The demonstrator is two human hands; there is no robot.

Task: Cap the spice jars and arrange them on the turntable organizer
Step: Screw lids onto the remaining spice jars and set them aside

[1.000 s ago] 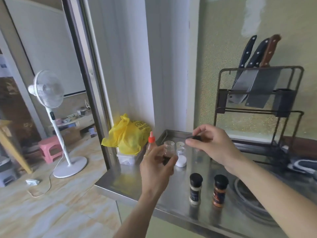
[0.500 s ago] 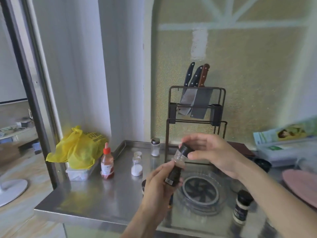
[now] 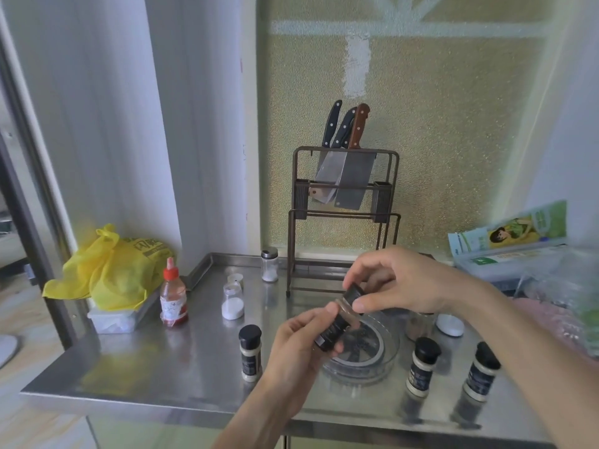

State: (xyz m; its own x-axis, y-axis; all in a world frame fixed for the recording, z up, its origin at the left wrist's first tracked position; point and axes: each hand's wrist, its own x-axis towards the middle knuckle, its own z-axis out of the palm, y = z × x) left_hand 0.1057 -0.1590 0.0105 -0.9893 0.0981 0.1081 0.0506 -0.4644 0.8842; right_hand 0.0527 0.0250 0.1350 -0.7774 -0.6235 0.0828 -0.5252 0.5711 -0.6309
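Note:
My left hand [image 3: 299, 348] grips a tilted spice jar [image 3: 337, 325] with a dark label. My right hand [image 3: 398, 280] pinches the jar's black cap [image 3: 351, 293] at its top end. Both hover over the clear round turntable [image 3: 385, 358], which holds no jars. Black-capped jars stand on the steel counter: one left of the turntable [image 3: 250, 351], two to its right [image 3: 423, 366] [image 3: 480, 371]. Farther back stand an uncapped jar of white powder [image 3: 232, 301] and a silver-lidded shaker [image 3: 269, 264].
A red-capped sauce bottle [image 3: 174, 296] and a yellow bag [image 3: 116, 267] on a plastic box sit at the left. A knife rack [image 3: 343, 215] stands behind the turntable. Boxes and plastic wrap [image 3: 518, 247] fill the right. A white lid [image 3: 450, 325] lies near my right wrist.
The view has swung right and down from the fan and doorway to the counter. My right hand brought the black cap onto the jar held in my left hand, above the turntable.

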